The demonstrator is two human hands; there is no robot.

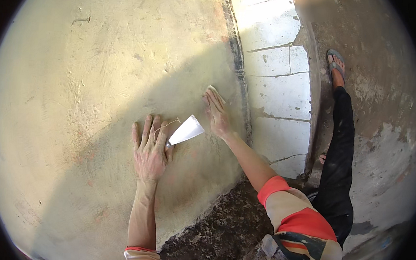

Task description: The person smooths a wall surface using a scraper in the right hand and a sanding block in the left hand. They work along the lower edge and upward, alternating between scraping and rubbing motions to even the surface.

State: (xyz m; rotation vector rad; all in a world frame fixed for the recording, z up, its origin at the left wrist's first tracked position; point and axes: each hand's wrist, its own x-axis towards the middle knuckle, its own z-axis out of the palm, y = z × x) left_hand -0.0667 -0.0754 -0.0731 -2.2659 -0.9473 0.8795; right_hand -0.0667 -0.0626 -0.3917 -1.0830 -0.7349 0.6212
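My left hand lies against a rough, pale yellowish wall, its long fingers stretched out. Between its thumb and palm it keeps a putty knife, whose bright metal blade points up and to the right; the handle is mostly hidden under the hand. A thin strand of string loops by the fingers. Farther right, my right hand presses a small pale folded sheet, which looks like sandpaper, flat on the wall. Only the edges of that sheet show around the fingers.
Right of the wall runs a ledge of cracked white tiles, with a dark strip along the join. Beyond is a worn floor, where my sandaled foot stands. Dark rough ground lies below the wall. Shadow covers the wall's lower right.
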